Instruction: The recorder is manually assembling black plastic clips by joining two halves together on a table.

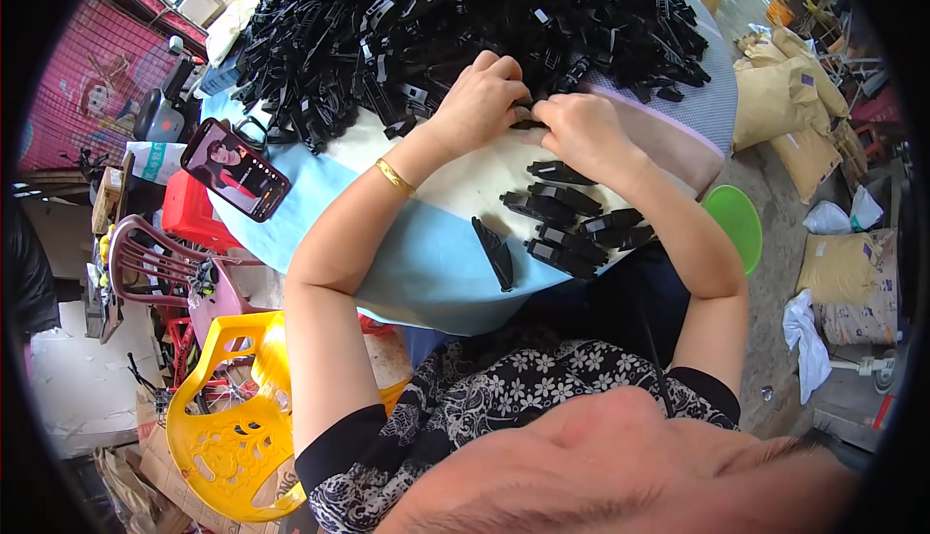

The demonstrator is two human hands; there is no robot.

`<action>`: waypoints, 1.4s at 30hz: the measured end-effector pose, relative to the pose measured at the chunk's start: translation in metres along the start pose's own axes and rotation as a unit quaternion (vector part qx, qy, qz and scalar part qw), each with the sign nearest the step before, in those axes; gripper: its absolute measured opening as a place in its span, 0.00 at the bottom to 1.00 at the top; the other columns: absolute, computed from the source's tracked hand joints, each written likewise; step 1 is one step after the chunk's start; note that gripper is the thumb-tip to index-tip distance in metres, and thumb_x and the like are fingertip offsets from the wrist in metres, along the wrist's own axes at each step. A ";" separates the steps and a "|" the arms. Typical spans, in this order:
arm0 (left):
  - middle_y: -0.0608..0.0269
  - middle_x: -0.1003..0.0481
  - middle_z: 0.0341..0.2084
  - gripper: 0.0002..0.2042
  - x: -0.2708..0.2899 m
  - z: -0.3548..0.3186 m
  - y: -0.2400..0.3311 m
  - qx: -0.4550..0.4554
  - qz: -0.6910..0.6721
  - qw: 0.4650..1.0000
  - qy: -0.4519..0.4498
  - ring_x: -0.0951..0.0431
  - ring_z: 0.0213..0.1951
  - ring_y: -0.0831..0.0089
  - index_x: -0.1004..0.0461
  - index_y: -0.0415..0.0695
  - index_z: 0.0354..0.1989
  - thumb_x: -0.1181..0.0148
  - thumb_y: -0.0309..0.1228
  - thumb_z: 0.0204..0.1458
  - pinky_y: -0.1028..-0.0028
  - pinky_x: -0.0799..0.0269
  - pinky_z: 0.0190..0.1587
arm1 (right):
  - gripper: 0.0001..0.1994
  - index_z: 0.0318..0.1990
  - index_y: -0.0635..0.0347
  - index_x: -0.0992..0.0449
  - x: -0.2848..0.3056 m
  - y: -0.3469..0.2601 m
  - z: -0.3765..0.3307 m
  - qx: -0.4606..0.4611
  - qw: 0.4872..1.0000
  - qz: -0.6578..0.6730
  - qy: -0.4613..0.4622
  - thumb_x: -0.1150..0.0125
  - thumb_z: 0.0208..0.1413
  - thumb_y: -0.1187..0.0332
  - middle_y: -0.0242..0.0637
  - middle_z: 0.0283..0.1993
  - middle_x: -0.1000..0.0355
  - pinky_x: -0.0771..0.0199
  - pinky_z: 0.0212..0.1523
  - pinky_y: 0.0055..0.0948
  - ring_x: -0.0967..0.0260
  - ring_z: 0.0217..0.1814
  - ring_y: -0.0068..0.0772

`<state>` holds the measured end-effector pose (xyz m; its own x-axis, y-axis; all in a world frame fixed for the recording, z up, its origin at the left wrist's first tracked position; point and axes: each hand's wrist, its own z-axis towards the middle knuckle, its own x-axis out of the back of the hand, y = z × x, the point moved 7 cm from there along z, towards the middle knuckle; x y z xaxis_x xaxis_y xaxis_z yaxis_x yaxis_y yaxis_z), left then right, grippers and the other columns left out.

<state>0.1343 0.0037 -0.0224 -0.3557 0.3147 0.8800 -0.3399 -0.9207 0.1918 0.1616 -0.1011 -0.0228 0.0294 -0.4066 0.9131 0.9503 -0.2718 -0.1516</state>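
Observation:
My left hand (486, 98) and my right hand (584, 131) meet at the near edge of a big heap of black plastic parts (329, 45). Both have their fingers closed in a pinch on a small black plastic part (526, 124), mostly hidden by the fingertips. Just below my right hand, several long black plastic pieces (554, 207) lie grouped on the cloth. One dark wedge-shaped piece (493, 255) lies apart, to their left. A gold bangle (395, 178) circles my left wrist.
The round table wears a light blue and cream cloth (407, 263). A phone (235, 170) playing a video lies at its left edge, near scissors (251, 131). A yellow plastic chair (228, 437) stands lower left, a green basin (734, 227) right, and brown sacks (783, 98) farther right.

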 end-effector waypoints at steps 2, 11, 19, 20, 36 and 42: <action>0.64 0.29 0.38 0.09 0.002 -0.004 0.002 0.002 -0.001 1.000 0.000 0.33 0.45 0.63 0.20 0.46 0.34 0.37 0.30 0.41 0.67 0.34 0.49 | 0.06 0.29 0.58 0.24 -0.002 0.001 0.008 -0.010 1.000 0.005 -0.023 0.36 0.45 0.68 0.38 0.29 0.27 0.27 0.35 0.37 0.27 0.33 0.42; 0.63 0.29 0.38 0.10 0.001 -0.011 0.007 0.005 -0.009 1.000 0.016 0.33 0.45 0.62 0.20 0.45 0.35 0.38 0.35 0.46 0.67 0.36 0.49 | 0.07 0.28 0.65 0.26 0.019 0.026 -0.027 -0.062 0.980 0.180 -0.056 0.35 0.44 0.72 0.37 0.27 0.30 0.31 0.31 0.30 0.32 0.26 0.33; 0.66 0.28 0.33 0.10 -0.004 -0.010 0.042 -0.116 -0.014 0.992 0.040 0.30 0.41 0.66 0.26 0.46 0.34 0.40 0.27 0.41 0.70 0.34 0.43 | 0.09 0.39 0.65 0.30 0.012 0.077 -0.052 -0.192 0.918 0.333 -0.098 0.43 0.50 0.75 0.36 0.23 0.32 0.37 0.28 0.27 0.39 0.24 0.28; 0.66 0.29 0.32 0.08 -0.004 -0.012 0.046 -0.125 -0.008 0.992 0.035 0.30 0.40 0.66 0.27 0.45 0.33 0.43 0.25 0.42 0.70 0.32 0.41 | 0.08 0.39 0.65 0.31 0.016 0.075 -0.051 -0.183 0.943 0.260 -0.102 0.43 0.51 0.75 0.37 0.22 0.34 0.37 0.28 0.28 0.40 0.24 0.28; 0.56 0.32 0.36 0.14 -0.005 -0.026 0.049 0.016 0.012 0.998 -0.065 0.28 0.38 0.57 0.30 0.43 0.41 0.42 0.23 0.43 0.67 0.29 0.43 | 0.11 0.31 0.65 0.27 0.030 0.061 -0.052 -0.149 0.976 0.144 -0.063 0.32 0.41 0.71 0.43 0.30 0.33 0.33 0.32 0.35 0.32 0.30 0.42; 0.50 0.33 0.34 0.15 0.000 -0.028 0.040 0.118 0.061 0.987 -0.095 0.27 0.38 0.54 0.30 0.41 0.41 0.40 0.29 0.44 0.64 0.29 0.43 | 0.11 0.31 0.65 0.27 0.027 0.063 -0.053 -0.171 0.968 0.176 -0.061 0.32 0.41 0.71 0.41 0.28 0.32 0.33 0.31 0.34 0.32 0.29 0.39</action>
<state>0.0960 -0.0270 -0.0273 -0.2044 0.1708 0.9639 -0.0845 -0.9841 0.1564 0.2059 -0.1750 -0.0278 0.3881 -0.4267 0.8169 0.7179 -0.4159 -0.5582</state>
